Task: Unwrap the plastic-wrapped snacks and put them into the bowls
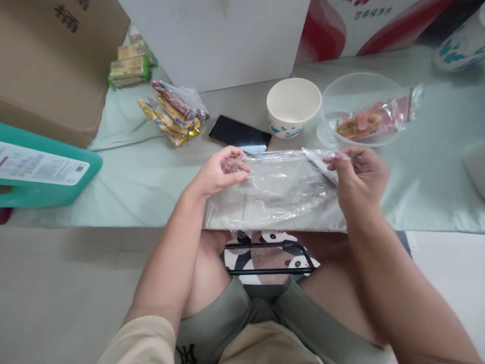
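A clear plastic bag (280,189) stretches between my two hands over the front edge of the table. My left hand (222,172) has its fingers curled round the bag's upper left part. Thumb and fingers of my right hand (358,174) pinch its upper right corner. A white strip (322,164) lies slantwise by the right fingers; whether it is part of the bag I cannot tell. Just beyond the bag rests a black phone (240,134). Behind the right hand, a wrapped snack (373,121) lies on a round translucent plastic lid (356,83).
A paper bowl (293,106) stands beside the phone. Snack packets (174,114) lie to its left, with green-wrapped packs (131,68) farther back. A cardboard box (49,65), a teal jug (45,167) and a white box (223,40) border the table. Another patterned paper container (462,45) is at far right.
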Motion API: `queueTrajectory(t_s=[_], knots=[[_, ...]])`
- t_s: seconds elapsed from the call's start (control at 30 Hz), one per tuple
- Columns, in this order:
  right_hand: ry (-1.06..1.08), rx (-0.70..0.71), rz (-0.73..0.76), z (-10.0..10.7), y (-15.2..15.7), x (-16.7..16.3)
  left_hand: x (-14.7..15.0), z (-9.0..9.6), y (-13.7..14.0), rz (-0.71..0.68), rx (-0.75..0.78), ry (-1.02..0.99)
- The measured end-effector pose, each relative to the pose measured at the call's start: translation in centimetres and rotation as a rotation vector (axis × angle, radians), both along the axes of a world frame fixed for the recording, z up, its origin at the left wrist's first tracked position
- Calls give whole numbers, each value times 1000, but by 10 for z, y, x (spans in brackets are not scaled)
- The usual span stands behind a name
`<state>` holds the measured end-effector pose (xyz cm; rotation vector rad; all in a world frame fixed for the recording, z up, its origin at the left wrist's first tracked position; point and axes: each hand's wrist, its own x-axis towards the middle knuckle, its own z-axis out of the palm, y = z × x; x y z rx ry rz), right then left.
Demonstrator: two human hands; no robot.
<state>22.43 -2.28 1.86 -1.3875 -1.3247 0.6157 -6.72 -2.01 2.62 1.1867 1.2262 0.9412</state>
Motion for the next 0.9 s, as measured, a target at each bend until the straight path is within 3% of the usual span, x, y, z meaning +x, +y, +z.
queueTrajectory(t_s=[0.1,0.2,0.37,0.63,0.73,0.9], knots=[[119,-86,-29,1,3,2,-1,-7,3,126,86,84],[210,-117,-19,0,6,3,-2,-9,6,232,112,-5],[316,-114,-7,-3,8,3,0,-3,4,186,69,-113],[326,-109,-78,-5,14,5,4,6,2,291,-18,-142],[445,-100,14,-8,14,3,2,3,5,363,-18,-176],[442,-386,288,-7,5,-5,-3,0,8,425,-56,-260]])
